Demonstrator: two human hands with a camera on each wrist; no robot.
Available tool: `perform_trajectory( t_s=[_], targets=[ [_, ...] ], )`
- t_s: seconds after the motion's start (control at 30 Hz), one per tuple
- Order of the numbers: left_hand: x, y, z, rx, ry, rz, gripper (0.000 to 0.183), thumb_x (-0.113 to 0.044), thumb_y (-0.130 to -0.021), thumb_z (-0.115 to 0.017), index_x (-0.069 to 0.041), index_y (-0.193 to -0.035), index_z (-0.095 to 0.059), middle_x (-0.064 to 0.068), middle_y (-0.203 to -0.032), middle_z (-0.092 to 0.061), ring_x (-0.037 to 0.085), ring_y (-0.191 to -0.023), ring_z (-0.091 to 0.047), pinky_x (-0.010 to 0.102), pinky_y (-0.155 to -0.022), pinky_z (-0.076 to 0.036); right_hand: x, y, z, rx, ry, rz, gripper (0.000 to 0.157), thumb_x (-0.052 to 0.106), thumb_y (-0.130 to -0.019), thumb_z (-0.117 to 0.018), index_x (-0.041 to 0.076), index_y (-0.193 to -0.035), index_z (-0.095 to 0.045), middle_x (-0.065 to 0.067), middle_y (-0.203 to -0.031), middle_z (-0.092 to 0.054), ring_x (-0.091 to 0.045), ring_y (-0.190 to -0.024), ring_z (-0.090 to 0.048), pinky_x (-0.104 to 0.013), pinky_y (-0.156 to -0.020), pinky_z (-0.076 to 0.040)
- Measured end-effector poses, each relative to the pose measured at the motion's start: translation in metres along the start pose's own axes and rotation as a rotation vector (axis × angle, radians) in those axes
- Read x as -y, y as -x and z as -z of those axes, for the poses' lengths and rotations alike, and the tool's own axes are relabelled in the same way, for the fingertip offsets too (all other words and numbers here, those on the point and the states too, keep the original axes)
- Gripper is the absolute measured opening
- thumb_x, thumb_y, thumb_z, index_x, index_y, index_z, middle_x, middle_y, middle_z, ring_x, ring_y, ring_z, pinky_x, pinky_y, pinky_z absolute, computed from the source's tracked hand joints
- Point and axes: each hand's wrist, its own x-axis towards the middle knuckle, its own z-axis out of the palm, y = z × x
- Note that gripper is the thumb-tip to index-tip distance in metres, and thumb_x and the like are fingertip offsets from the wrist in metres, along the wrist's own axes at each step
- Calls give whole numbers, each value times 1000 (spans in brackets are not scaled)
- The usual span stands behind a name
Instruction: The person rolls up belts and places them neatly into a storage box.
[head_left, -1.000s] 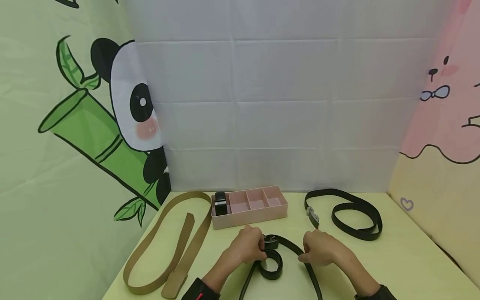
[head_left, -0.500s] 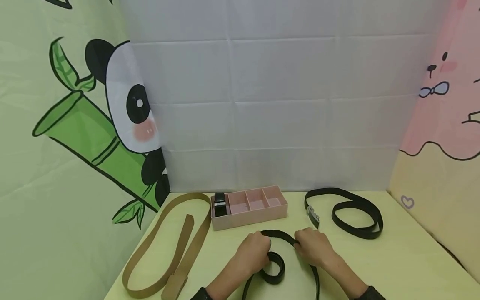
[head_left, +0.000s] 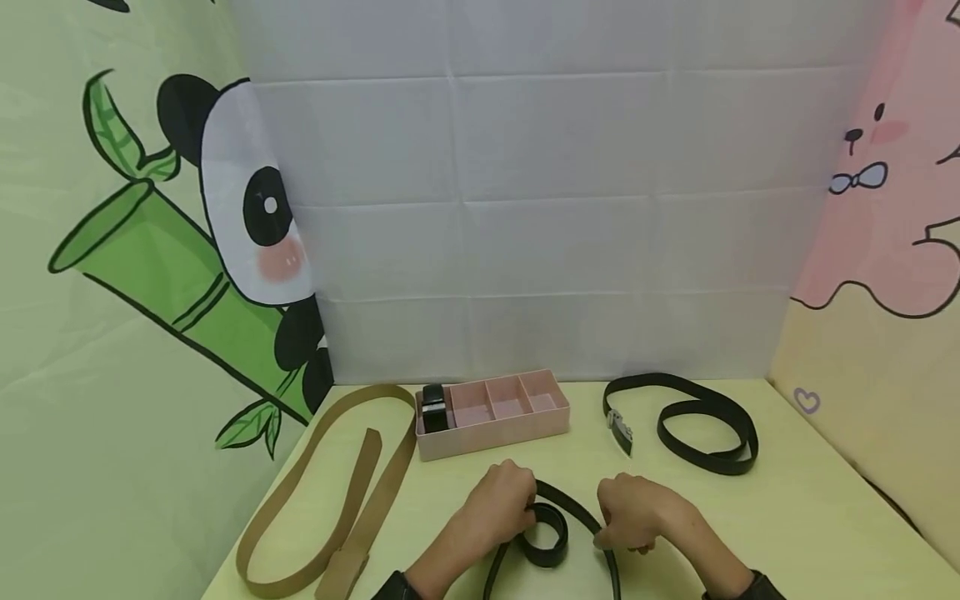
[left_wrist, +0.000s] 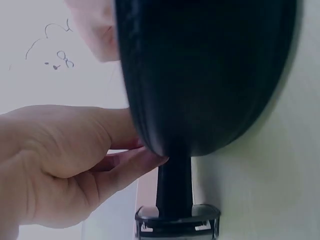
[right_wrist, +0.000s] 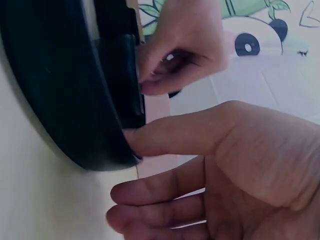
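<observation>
A black leather belt (head_left: 573, 504) lies partly coiled at the front of the table. My left hand (head_left: 501, 506) pinches it at its upper left, beside the small coil (head_left: 551, 557). The metal buckle (left_wrist: 177, 220) shows in the left wrist view but is hidden behind that hand in the head view. On the right side of the loop, my right hand (head_left: 637, 510) touches the strap with its thumb. In the right wrist view, the other fingers (right_wrist: 150, 192) of this hand are loosely bent and apart from the belt.
Behind the hands stands a pink divided box (head_left: 495, 433), with a rolled black belt (head_left: 434, 408) in its left compartment. A tan belt (head_left: 300, 475) lies looped at left. Another black belt (head_left: 708, 458) with a silver buckle (head_left: 618, 427) lies at back right.
My right hand moved in along the strap toward the left hand, then back right and lower. My left hand shifted over the buckle, which was visible a second ago.
</observation>
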Motion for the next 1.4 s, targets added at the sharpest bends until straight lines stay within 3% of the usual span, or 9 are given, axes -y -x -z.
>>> perform_trajectory(
  t_s=[0.07,0.2,0.33,0.47,0.63,0.8,1.1,1.27,1.4],
  targets=[
    [3,-1,0,14,26,3,49,-5,-71,-84,-21,-46,-46,-15,-46,-27,1,-47,-24,16,-40,-21,1,1,-1,6,14,25,34,13,-82,-75,17,-49,-64,12,-39,-47,-1,-32,-40,-19,-38,-36],
    [6,-3,-2,20,74,-26,34,-7,-72,-85,-20,-50,-63,-17,-45,-45,-2,-47,-34,12,-41,-29,-6,-5,-7,-169,110,49,38,6,-80,-75,18,-50,-57,14,-44,-41,-1,-39,-33,-19,-39,-28],
    [7,-5,-4,22,99,-53,28,-8,-72,-85,-20,-53,-68,-16,-46,-54,-4,-46,-39,12,-42,-33,-13,-19,-19,-368,155,104,32,11,-85,-79,19,-61,-60,13,-54,-50,-2,-48,-39,-22,-43,-34],
    [6,-6,-6,34,111,-42,26,-9,-73,-86,-19,-55,-71,-16,-47,-56,-4,-45,-42,13,-44,-35,-15,-33,-27,-461,113,184,16,16,-90,-77,18,-76,-70,14,-66,-60,1,-57,-48,-20,-49,-42],
    [5,-8,-8,30,111,-27,23,-11,-75,-87,-18,-57,-73,-15,-48,-57,-4,-45,-42,12,-43,-34,-6,-32,-19,-488,26,218,7,16,-90,-78,18,-85,-75,14,-74,-64,0,-64,-54,-21,-54,-47],
    [3,-8,-11,-4,97,-39,25,-11,-74,-85,-19,-55,-70,-16,-45,-49,-3,-45,-36,13,-42,-28,9,-27,-15,-403,58,294,6,16,-88,-80,17,-85,-74,8,-79,-65,-3,-68,-54,-22,-57,-47],
    [-1,-10,-13,-16,153,-83,20,-9,-74,-82,-18,-58,-73,-16,-45,-50,-4,-46,-36,12,-44,-29,12,-33,-31,-412,99,251,21,11,-82,-83,18,-70,-68,9,-67,-62,0,-59,-49,-19,-50,-42],
    [15,-14,-5,22,220,-164,8,-14,-86,-80,-16,-79,-82,-14,-64,-69,-8,-57,-51,9,-52,-42,11,-37,-32,-419,92,280,23,9,-82,-82,18,-68,-67,11,-66,-60,1,-59,-49,-19,-52,-43],
    [32,-23,2,21,211,-226,5,-13,-90,-78,-12,-93,-83,-8,-81,-75,-1,-72,-62,13,-62,-49,13,-38,-29,-406,107,294,23,10,-83,-82,19,-67,-67,12,-67,-60,1,-59,-50,-19,-52,-44]
  ],
)
